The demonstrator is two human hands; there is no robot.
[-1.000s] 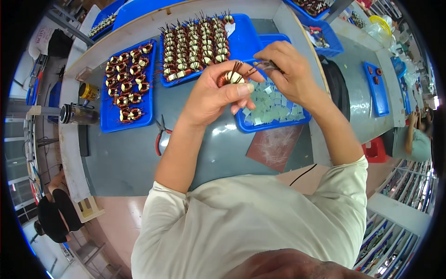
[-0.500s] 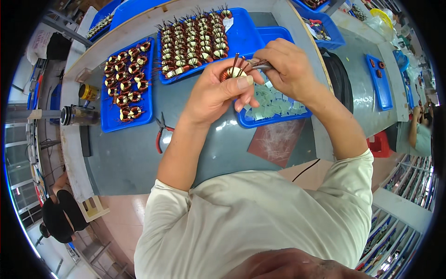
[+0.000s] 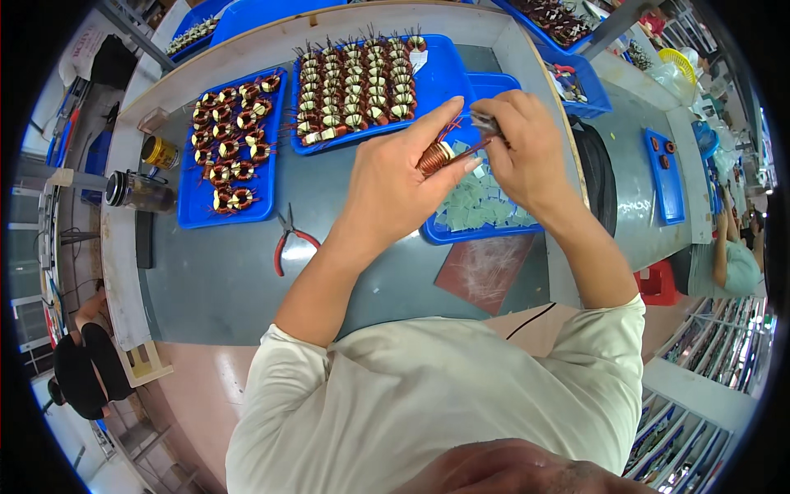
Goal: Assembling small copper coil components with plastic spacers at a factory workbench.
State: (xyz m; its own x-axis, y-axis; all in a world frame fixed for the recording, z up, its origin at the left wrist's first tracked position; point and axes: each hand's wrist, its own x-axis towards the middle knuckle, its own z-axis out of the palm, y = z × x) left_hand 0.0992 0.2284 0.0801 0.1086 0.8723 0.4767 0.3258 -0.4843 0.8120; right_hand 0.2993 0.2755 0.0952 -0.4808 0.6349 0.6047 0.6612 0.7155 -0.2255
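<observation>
Between the thumb and fingers of my left hand (image 3: 387,189) is a wire-wound ring coil (image 3: 433,158) with copper windings, a pale band and long leads. My right hand (image 3: 531,152) is closed round a grey metal hand tool (image 3: 484,123), mostly hidden by the fingers. That tool meets the coil's leads on the right side. Beneath both hands lies a blue tray (image 3: 448,236) of thin pale-green pieces (image 3: 485,206). Left of my left forearm, red-handled pliers (image 3: 280,249) rest on the grey tabletop with jaws spread.
Two blue trays, one at back centre (image 3: 444,78) and one at left (image 3: 186,210), hold many similar coils. A reddish sheet (image 3: 484,272) lies near the front edge. A jar (image 3: 141,193) and a can (image 3: 160,152) stand left. Partition boards rise behind and right; people sit at both sides.
My left hand has turned, its back now facing up, and the coil has tilted with it. My right hand has shifted slightly right and down, still on the tool.
</observation>
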